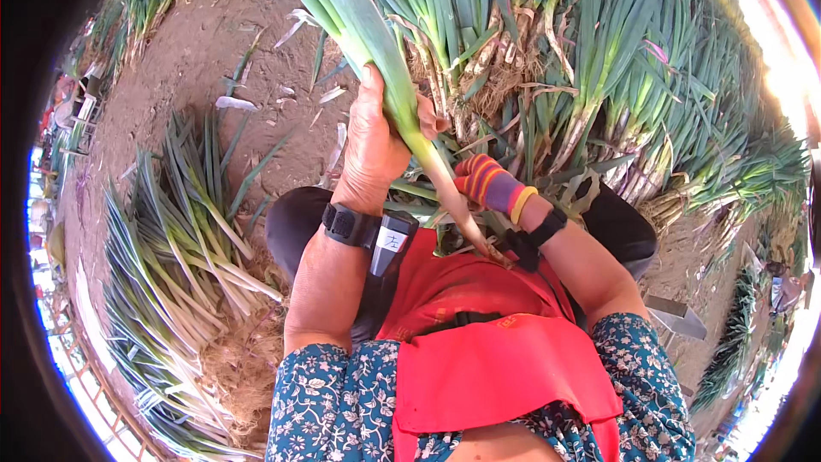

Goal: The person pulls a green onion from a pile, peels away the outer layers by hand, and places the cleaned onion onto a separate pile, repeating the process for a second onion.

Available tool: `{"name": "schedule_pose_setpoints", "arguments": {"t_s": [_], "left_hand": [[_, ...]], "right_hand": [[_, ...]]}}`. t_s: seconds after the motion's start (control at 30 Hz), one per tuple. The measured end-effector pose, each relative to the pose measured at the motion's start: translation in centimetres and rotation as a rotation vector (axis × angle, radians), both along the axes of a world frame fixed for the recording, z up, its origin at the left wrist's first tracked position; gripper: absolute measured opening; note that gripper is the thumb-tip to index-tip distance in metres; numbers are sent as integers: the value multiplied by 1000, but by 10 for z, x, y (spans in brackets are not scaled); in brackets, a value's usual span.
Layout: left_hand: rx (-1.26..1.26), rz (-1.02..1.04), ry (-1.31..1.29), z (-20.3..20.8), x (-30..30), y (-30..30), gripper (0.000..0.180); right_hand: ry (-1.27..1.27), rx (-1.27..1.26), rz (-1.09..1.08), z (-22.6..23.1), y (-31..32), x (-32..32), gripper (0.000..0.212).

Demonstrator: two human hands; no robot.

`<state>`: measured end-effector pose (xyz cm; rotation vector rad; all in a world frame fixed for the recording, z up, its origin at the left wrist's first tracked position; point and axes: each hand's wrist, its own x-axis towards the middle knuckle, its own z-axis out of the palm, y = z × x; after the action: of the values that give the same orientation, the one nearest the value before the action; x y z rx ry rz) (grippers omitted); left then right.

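My left hand (369, 141), bare, is wrapped round a thick green onion (386, 64) where its leaves meet the stalk. The onion slants across my front, green leaves up to the far left and the pale stalk running down toward my lap. My right hand (492, 186), in a striped red, orange and purple glove, is just right of the lower stalk. Its fingers are curled closed; whatever they grip, if anything, is hidden. Loose leaves (419, 191) lie under both hands, over my red apron (466, 291).
Bunches of unpeeled green onions (590, 51) stand massed ahead and to the right. A pile of green onions (192, 239) with matted roots lies at my left. Scraps of peel litter the dirt floor (171, 77). A metal piece (676, 316) is by my right elbow.
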<state>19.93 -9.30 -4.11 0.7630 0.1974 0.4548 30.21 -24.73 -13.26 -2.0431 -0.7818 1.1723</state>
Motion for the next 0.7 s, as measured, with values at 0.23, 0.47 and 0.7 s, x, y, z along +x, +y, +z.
{"name": "schedule_pose_setpoints", "arguments": {"t_s": [0.23,0.47,0.7], "left_hand": [[17,25,-19,1,-15,2,60],[-51,243,-132,23,-42,58,65],[-134,131,-238,-4,-30,68,61]], "right_hand": [[-660,-389,418,-59,-57,6,33],[-724,-528,341,-60,-186,28,43],[-239,538,357,56,-59,-2,71]]}}
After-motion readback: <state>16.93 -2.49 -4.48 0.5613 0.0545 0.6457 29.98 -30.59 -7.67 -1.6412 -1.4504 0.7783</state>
